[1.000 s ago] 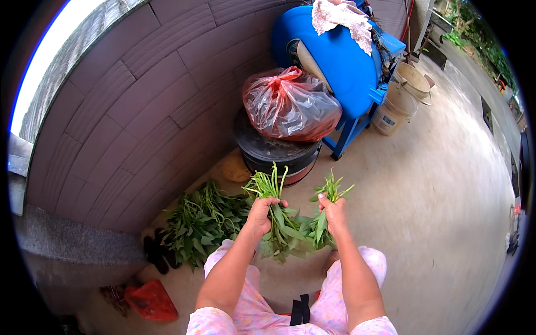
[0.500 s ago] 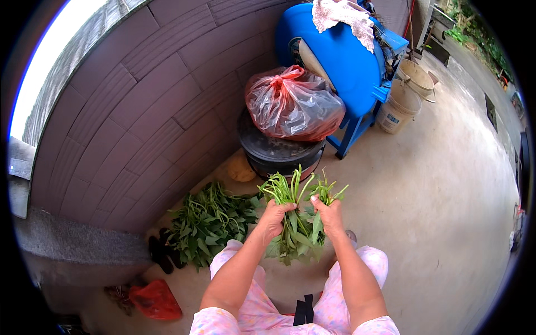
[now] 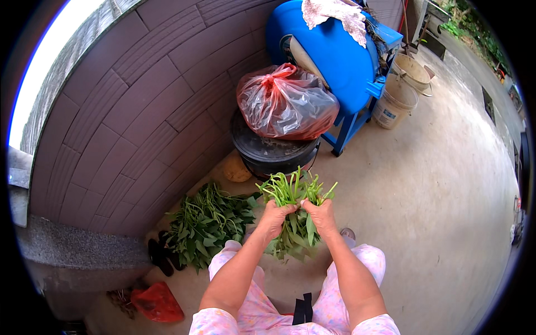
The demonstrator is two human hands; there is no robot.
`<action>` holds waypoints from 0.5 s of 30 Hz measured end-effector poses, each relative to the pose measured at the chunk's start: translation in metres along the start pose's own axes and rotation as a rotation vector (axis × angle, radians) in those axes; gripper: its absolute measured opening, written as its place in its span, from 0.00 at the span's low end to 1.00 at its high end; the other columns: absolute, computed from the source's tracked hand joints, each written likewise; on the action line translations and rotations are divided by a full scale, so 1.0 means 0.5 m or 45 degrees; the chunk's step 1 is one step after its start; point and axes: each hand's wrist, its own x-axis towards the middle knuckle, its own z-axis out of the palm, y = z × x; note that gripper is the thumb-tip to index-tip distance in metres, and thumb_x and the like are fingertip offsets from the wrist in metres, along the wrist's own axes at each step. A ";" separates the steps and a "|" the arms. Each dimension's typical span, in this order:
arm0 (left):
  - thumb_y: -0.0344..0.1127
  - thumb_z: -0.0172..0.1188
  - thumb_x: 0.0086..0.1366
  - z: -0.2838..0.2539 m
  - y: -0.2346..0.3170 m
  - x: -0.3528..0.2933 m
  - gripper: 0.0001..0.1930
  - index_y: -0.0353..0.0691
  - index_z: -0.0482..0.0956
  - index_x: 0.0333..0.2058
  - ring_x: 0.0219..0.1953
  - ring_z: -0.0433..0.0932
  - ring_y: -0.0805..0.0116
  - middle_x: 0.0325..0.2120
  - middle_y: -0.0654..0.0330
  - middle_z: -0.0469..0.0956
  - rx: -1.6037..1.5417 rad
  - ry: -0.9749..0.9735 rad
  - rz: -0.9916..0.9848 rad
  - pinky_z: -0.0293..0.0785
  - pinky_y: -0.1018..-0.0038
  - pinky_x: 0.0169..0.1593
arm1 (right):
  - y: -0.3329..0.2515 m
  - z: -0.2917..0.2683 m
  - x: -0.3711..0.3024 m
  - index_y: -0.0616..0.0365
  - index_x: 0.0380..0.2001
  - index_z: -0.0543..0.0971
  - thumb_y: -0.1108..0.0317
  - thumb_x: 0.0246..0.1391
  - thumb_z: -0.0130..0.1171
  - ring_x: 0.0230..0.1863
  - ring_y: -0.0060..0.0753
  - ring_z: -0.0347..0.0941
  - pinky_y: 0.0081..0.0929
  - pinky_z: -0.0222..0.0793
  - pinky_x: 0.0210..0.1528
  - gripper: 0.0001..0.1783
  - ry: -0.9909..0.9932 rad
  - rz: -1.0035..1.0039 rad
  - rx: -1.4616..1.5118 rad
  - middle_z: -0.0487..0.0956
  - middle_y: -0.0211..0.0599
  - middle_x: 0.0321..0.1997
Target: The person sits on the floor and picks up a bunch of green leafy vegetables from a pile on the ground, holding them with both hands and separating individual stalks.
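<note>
Between my knees, my left hand (image 3: pixel 273 216) is closed round a bunch of leafy green stems (image 3: pixel 281 188), cut ends up and leaves hanging down. Beside it my right hand (image 3: pixel 321 216) grips a second, smaller bunch of the same stems (image 3: pixel 317 190). The two hands are nearly touching, thumbs toward each other. Their leaves (image 3: pixel 296 237) merge below the hands, so I cannot tell the bunches apart there. A large pile of leafy greens (image 3: pixel 206 226) lies on the floor to the left, against the wall.
Ahead stands a lidded black bucket (image 3: pixel 268 148) with a tied red-and-clear plastic bag (image 3: pixel 287 106) on top. Behind it is a blue machine (image 3: pixel 329 50) on a stand. Pale buckets (image 3: pixel 395 103) stand right of it. Dark shoes (image 3: pixel 161 258) and a red bag (image 3: pixel 157 302) lie left.
My right hand has moved left with its bunch, closing the gap to my left hand. The whole view has shifted slightly.
</note>
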 end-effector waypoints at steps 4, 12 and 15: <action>0.22 0.54 0.50 0.001 0.009 -0.001 0.07 0.32 0.72 0.30 0.29 0.74 0.69 0.26 0.57 0.75 -0.025 0.105 0.051 0.71 0.73 0.36 | 0.014 -0.013 0.011 0.59 0.18 0.72 0.75 0.38 0.56 0.18 0.15 0.61 0.16 0.54 0.20 0.03 0.087 -0.069 -0.031 0.68 0.22 0.17; 0.26 0.54 0.54 -0.038 0.044 0.000 0.03 0.34 0.70 0.28 0.27 0.72 0.68 0.22 0.59 0.73 0.055 0.171 0.272 0.69 0.73 0.32 | -0.021 -0.052 0.036 0.58 0.16 0.70 0.74 0.38 0.53 0.18 0.16 0.59 0.17 0.54 0.22 0.04 0.451 -0.123 0.144 0.67 0.24 0.16; 0.26 0.54 0.54 -0.054 0.060 -0.003 0.03 0.34 0.70 0.27 0.24 0.71 0.68 0.20 0.60 0.71 0.033 0.246 0.246 0.69 0.73 0.29 | -0.019 -0.083 0.043 0.58 0.18 0.69 0.75 0.39 0.53 0.17 0.20 0.62 0.19 0.57 0.21 0.03 0.461 -0.135 0.219 0.67 0.27 0.16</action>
